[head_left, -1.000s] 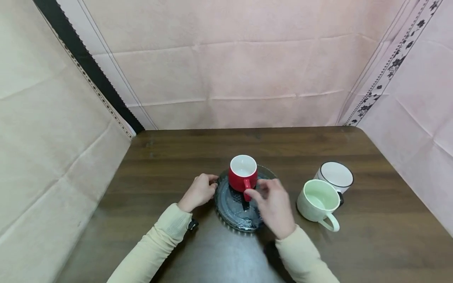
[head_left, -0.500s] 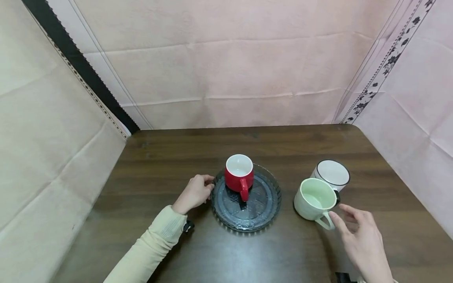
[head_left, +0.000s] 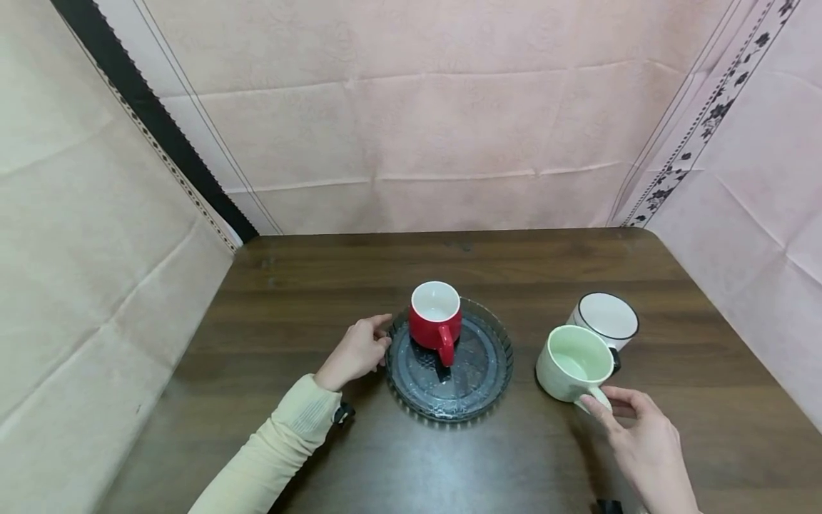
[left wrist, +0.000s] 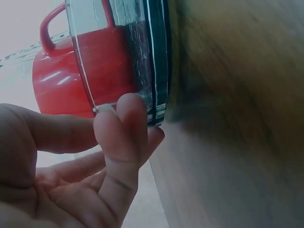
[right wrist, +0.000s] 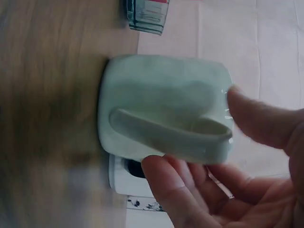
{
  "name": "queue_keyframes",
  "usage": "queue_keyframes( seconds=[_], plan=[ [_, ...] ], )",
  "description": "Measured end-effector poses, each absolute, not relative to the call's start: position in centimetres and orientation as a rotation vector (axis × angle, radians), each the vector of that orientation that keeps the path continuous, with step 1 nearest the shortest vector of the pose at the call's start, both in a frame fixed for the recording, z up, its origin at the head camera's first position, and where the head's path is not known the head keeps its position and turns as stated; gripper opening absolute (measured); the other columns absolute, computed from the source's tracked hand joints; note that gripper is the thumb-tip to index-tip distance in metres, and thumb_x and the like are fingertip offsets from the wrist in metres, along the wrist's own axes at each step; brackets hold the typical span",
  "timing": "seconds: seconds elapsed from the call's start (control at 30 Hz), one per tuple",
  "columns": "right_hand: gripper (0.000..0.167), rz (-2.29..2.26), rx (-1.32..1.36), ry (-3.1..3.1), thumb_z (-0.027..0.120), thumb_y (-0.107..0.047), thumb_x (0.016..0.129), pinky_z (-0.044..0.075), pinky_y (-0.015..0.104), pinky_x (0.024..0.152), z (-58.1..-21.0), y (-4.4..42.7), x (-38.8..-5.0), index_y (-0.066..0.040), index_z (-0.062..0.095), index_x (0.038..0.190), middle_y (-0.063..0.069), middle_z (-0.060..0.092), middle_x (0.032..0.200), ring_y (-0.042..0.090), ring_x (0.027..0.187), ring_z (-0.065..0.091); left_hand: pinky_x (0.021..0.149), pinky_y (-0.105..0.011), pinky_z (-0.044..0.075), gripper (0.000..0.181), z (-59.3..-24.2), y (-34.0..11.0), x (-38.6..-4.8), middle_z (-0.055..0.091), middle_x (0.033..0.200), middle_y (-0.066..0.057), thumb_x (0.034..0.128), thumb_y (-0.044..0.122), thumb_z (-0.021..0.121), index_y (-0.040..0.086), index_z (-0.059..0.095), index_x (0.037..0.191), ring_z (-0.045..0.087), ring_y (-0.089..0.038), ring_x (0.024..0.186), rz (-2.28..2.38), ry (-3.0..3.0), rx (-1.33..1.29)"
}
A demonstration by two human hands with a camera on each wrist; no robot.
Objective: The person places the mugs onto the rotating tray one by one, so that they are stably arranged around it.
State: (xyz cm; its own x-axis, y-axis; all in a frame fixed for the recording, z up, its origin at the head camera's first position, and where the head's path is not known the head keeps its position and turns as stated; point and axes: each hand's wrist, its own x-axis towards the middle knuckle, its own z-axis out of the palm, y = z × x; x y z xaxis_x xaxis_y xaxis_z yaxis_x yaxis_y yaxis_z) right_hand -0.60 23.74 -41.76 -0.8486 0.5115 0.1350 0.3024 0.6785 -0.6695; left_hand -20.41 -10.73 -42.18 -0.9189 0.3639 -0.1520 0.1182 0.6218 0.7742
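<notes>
My left hand holds the left rim of a clear glass dish between its fingertips. In the left wrist view, the fingers bend against the dish's wall. A red mug with a white inside stands upright in the dish, its handle toward me. My right hand is at the handle of a pale green mug, thumb on one side and fingers on the other. In the right wrist view, gaps show between the thumb and the handle. The green mug stands upright on the table.
A white mug with a black rim and dark handle stands just behind the green mug. The wooden table ends at hanging pale cloth at the back and both sides.
From beside the red mug, my right hand has moved right to the green mug's handle and come closer around it. The left hand stays at the dish's rim, its index finger straighter.
</notes>
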Motion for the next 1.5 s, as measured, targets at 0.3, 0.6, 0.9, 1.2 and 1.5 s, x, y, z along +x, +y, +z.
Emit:
queue_keyframes(
  seconds=[0.3, 0.6, 0.9, 1.2, 1.5],
  plan=[
    [0.036, 0.962, -0.818, -2.469, 0.069, -0.036, 0.09, 0.037, 0.039, 0.072, -42.0, 23.2, -0.4, -0.002, 0.071, 0.101, 0.016, 0.068, 0.101, 0.04, 0.099, 0.058, 0.053, -0.031, 0.049, 0.039, -41.8, -10.9, -20.2, 0.065, 0.101, -0.013, 0.0938, 0.002, 0.056, -0.001, 0.055, 0.132, 0.06, -0.019, 0.059, 1.186, 2.573, 0.401],
    [0.025, 0.885, -0.811, -2.39, 0.075, -0.027, 0.085, 0.036, 0.024, 0.065, -41.0, 23.0, 0.4, -0.006, 0.073, 0.098, 0.01, 0.07, 0.083, 0.014, 0.072, 0.059, 0.058, -0.031, 0.052, 0.033, -41.7, -10.9, -20.0, 0.064, 0.106, -0.015, 0.0945, 0.001, 0.055, -0.005, 0.055, 0.127, 0.062, -0.022, 0.063, 1.208, 2.542, 0.366],
    [0.019, 0.964, -0.75, -2.358, 0.078, -0.027, 0.083, 0.037, 0.018, 0.055, -38.0, 21.1, 0.8, -0.013, 0.073, 0.095, -0.007, 0.068, 0.072, 0.001, 0.054, 0.055, 0.06, -0.031, 0.052, 0.035, -41.7, -10.9, -19.8, 0.064, 0.102, -0.014, 0.0944, 0.002, 0.057, -0.004, 0.054, 0.129, 0.06, -0.019, 0.061, 1.209, 2.549, 0.348],
    [0.012, 1.061, -0.482, -2.364, 0.08, -0.014, 0.08, 0.04, 0.014, 0.056, -36.9, 18.2, 0.1, -0.015, 0.072, 0.089, -0.006, 0.067, 0.079, 0.0, 0.061, 0.059, 0.054, -0.031, 0.047, 0.046, -41.7, -11.1, -19.7, 0.059, 0.076, -0.009, 0.0943, 0.004, 0.056, 0.003, 0.049, 0.14, 0.055, -0.018, 0.054, 1.173, 2.565, 0.39],
    [0.018, 1.139, -0.271, -2.354, 0.081, -0.006, 0.077, 0.044, 0.014, 0.056, -36.8, 15.9, -1.0, -0.016, 0.069, 0.085, -0.007, 0.066, 0.084, 0.0, 0.072, 0.058, 0.054, -0.031, 0.046, 0.042, -41.8, -11.2, -19.6, 0.056, 0.072, -0.006, 0.0941, 0.005, 0.058, 0.001, 0.053, 0.135, 0.054, -0.019, 0.054, 1.161, 2.574, 0.392]
  ],
)
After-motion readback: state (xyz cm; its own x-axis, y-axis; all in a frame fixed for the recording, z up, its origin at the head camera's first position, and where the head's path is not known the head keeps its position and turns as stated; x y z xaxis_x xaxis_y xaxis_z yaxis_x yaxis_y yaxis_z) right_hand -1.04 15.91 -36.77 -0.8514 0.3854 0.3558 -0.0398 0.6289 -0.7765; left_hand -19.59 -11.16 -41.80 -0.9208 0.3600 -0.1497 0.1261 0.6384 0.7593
